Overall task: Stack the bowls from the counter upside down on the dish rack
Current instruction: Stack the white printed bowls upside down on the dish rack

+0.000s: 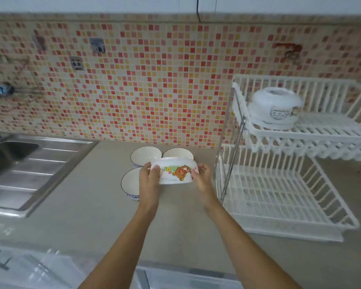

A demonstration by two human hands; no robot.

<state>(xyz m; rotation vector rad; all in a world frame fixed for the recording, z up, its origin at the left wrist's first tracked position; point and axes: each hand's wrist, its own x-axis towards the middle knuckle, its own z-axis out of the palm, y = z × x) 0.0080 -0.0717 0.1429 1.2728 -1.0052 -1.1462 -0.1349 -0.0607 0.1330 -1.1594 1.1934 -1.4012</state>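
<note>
A white bowl with a cartoon bear print (175,173) is lifted above the counter, gripped at its sides by my left hand (149,180) and my right hand (203,177). Three white bowls with blue rims stand upright on the counter behind it: one at the back left (145,156), one at the back right (178,153) partly hidden, one in front left (129,183) partly behind my left hand. The white two-tier dish rack (279,195) stands to the right. An upside-down white bowl stack (276,107) rests on its upper tier.
A steel sink with a ribbed drainboard (29,170) lies at the left. The beige counter (92,215) runs across the middle. A mosaic tile wall (144,80) with sockets is behind. Clear plastic containers (29,270) show at the bottom edge.
</note>
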